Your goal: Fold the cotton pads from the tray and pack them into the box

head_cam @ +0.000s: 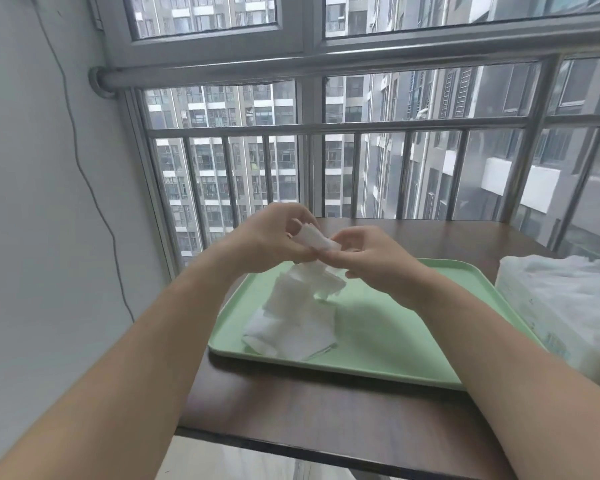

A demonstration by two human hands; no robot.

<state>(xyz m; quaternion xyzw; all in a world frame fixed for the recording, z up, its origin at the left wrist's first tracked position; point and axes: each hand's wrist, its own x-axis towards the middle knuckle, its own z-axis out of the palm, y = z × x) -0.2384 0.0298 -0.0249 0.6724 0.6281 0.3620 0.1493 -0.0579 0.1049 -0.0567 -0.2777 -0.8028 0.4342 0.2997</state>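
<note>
A small white cotton pad (314, 236) is held up above the tray, bent over between both hands. My left hand (274, 237) pinches its left end and my right hand (371, 258) pinches its right end. Below them a loose pile of white cotton pads (295, 313) lies on the left half of the pale green tray (388, 344). The box (565, 306), white and wrapped in crinkled clear plastic, stands to the right of the tray.
The tray rests on a dark brown table (326, 420) that ends close to my body. A metal window railing (326, 133) runs behind the table. A grey wall with a thin cable (84, 174) stands on the left.
</note>
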